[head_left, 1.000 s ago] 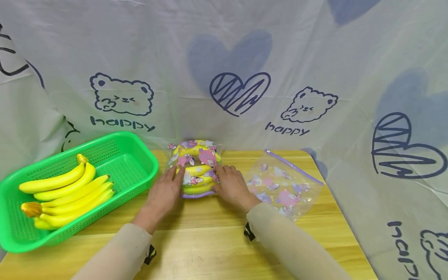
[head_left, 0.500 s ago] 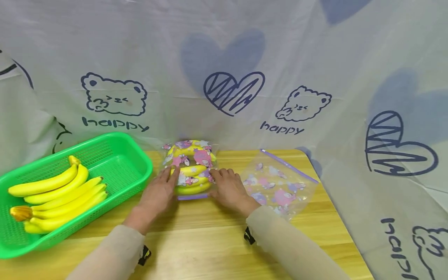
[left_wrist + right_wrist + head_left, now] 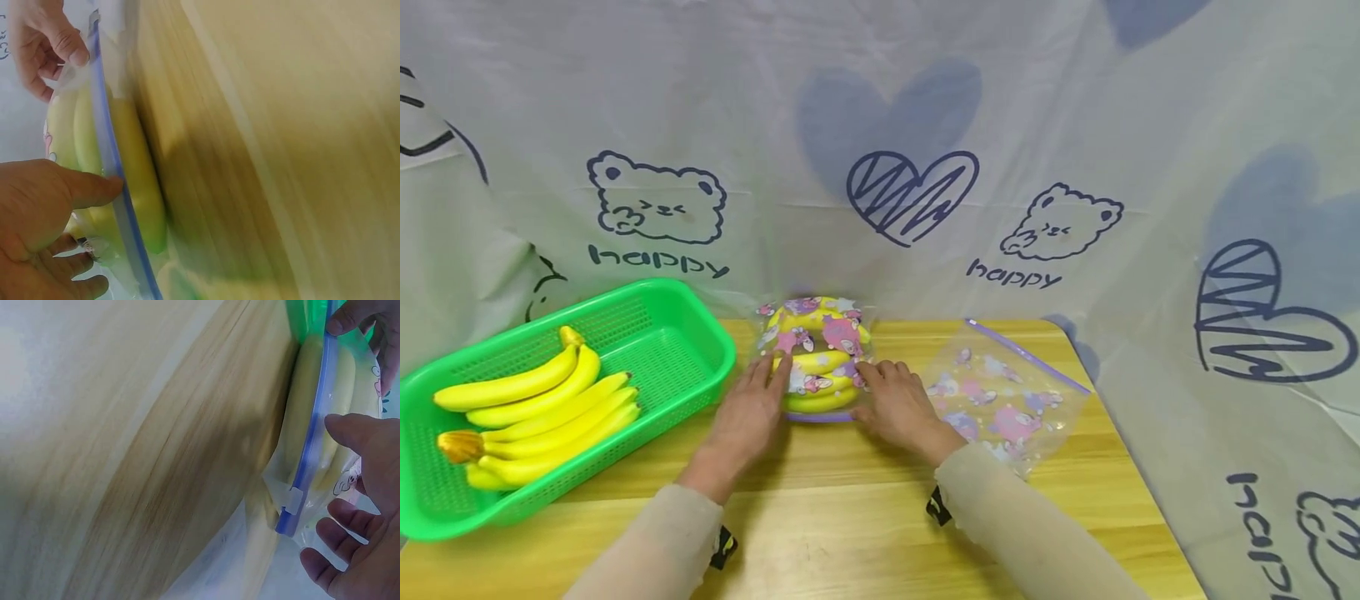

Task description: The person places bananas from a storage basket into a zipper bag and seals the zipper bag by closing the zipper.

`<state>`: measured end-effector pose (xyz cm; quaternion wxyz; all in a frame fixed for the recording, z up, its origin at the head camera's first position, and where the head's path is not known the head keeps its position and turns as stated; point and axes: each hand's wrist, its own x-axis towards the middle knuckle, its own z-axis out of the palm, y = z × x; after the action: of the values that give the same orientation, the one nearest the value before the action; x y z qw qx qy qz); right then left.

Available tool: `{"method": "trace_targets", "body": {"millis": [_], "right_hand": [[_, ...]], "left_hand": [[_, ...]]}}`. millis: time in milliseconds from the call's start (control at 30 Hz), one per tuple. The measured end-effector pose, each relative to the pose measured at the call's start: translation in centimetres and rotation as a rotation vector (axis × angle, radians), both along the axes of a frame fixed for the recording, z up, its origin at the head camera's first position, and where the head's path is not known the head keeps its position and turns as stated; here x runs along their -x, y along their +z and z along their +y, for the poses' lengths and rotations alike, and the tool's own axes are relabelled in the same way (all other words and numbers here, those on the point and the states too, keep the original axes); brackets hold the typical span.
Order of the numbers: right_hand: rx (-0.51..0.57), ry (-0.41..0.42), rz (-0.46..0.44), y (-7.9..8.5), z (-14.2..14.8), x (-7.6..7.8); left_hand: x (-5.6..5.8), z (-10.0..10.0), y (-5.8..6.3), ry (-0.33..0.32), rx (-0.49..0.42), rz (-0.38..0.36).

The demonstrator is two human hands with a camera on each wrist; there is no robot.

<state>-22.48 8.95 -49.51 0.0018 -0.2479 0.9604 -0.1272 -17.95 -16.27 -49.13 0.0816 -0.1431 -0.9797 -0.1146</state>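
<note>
A clear zip bag (image 3: 811, 337) printed with pink and purple stars stands at the back of the table by the cloth. Yellow bananas (image 3: 827, 402) fill it, and its purple zip strip (image 3: 107, 140) faces the person. At the bag's left end is the left hand (image 3: 752, 412), index finger against the film; in the left wrist view its straight thumb touches the strip. On the right end rests the right hand (image 3: 898, 408). Its thumb lies at the strip in the right wrist view, with the other fingers relaxed and spread beside the white slider (image 3: 292, 501).
On the left stands a green basket (image 3: 722, 367) with two banana bunches, one upper (image 3: 520, 383) and one lower (image 3: 561, 425). To the right a second printed zip bag (image 3: 1011, 400) lies flat. A white cloth (image 3: 775, 125) with hearts and bears hangs behind the table (image 3: 850, 517).
The head view swings slightly and comes back. Both hands keep their places at the two ends of the bag, which stays where it was.
</note>
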Motion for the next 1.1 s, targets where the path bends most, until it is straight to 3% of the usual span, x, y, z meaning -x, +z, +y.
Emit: {"method": "trace_targets", "body": {"millis": [433, 733, 1100], "right_hand": [[0.074, 0.038, 0.005, 0.2, 1.1, -1.1], [0.155, -0.063, -0.014, 0.3, 5.0, -1.9], [0.201, -0.147, -0.012, -0.1, 9.2, -3.2]], "left_hand": [[0.0, 0.0, 0.2, 0.031, -0.080, -0.084], [-0.3, 0.3, -0.1, 0.022, -0.121, 0.017], [-0.8, 0.6, -1.0, 0.019, -0.142, 0.037]]}}
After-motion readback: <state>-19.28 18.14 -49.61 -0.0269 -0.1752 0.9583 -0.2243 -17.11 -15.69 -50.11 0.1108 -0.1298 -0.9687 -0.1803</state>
